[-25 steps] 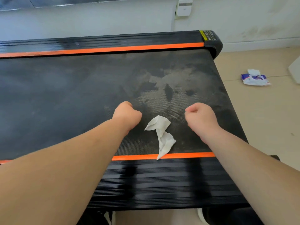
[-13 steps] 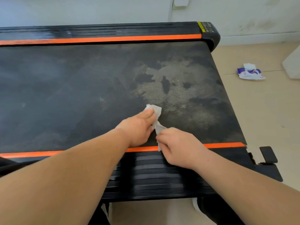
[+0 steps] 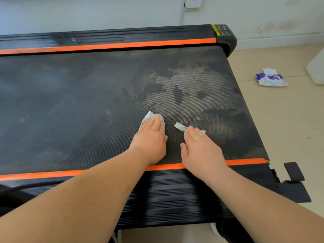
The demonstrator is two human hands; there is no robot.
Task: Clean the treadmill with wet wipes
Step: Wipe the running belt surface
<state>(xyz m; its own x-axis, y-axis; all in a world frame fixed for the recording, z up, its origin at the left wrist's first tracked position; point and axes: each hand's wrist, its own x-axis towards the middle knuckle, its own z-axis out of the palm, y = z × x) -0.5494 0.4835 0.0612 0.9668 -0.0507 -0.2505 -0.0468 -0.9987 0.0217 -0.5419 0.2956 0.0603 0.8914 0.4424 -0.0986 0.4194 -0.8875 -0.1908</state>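
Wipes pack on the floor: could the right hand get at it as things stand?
Probably not without leaning or stepping over. The right hand presses a wipe on the treadmill belt, while the wipes pack lies on the floor past the treadmill's end, off to the right. Nothing stands between them.
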